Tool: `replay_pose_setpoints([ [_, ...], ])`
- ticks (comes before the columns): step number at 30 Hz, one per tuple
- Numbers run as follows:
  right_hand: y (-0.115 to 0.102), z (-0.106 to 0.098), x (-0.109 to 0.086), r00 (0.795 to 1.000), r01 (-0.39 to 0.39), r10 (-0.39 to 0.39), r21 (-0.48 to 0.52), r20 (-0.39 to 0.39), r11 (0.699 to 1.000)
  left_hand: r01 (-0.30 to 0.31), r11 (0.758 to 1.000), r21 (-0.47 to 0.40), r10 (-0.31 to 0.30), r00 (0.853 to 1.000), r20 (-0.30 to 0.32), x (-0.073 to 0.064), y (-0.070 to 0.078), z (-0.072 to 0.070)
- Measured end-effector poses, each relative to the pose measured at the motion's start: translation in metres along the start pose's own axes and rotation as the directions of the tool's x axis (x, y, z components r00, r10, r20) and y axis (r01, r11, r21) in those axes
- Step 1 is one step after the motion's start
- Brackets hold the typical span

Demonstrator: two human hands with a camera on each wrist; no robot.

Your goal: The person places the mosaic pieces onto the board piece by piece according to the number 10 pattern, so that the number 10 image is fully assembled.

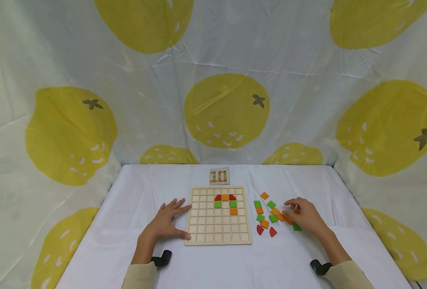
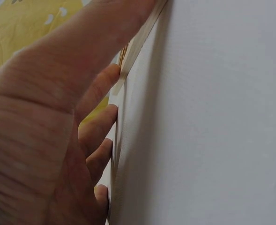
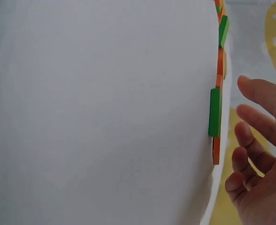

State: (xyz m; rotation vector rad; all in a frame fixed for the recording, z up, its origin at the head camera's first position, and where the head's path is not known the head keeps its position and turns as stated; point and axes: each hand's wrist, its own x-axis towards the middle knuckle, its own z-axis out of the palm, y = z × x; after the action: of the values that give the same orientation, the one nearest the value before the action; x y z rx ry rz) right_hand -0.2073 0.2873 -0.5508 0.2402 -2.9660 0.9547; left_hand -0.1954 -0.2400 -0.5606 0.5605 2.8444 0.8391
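My left hand (image 1: 167,221) lies spread at the left side of a wooden grid board (image 1: 210,229). Its thumb touches the board near the front left corner and its index fingertip meets the left edge. In the board's upper rows sit an orange square (image 1: 225,197) between two red quarter-circles, with green squares (image 1: 218,204) below and another orange square (image 1: 233,211) at the right. Over the right end of the loose tiles hovers my right hand (image 1: 305,214), fingers loosely bent. The right wrist view shows nothing between its thumb and fingers, with a green tile (image 3: 214,112) nearby.
Loose orange and green squares, including a green tile (image 1: 273,218), lie scattered right of the board. Two red quarter-circles, one a red tile (image 1: 272,232), are nearest the front. A patterned card (image 1: 219,176) lies behind the board. White cloth (image 1: 213,267) covers the table.
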Motion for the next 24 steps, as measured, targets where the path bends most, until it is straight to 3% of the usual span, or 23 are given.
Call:
replay_pose_setpoints([
  [8, 0.016, -0.004, -0.009, 0.999, -0.039, 0.039, -0.027, 0.02, 0.999, -0.018, 1.0, 0.003, 0.018, 1.0, -0.005, 0.002, -0.005, 0.002],
  [13, 0.022, -0.007, -0.014, 0.998, -0.015, 0.016, -0.026, 0.055, 1.0, -0.025, 1.0, -0.005, 0.024, 1.0, -0.012, 0.002, -0.008, 0.003],
  [24, 0.03, -0.01, -0.019, 0.999, -0.038, 0.037, -0.019, -0.024, 0.999, -0.029, 1.0, -0.003, 0.029, 1.0, -0.008, 0.003, -0.009, 0.003],
])
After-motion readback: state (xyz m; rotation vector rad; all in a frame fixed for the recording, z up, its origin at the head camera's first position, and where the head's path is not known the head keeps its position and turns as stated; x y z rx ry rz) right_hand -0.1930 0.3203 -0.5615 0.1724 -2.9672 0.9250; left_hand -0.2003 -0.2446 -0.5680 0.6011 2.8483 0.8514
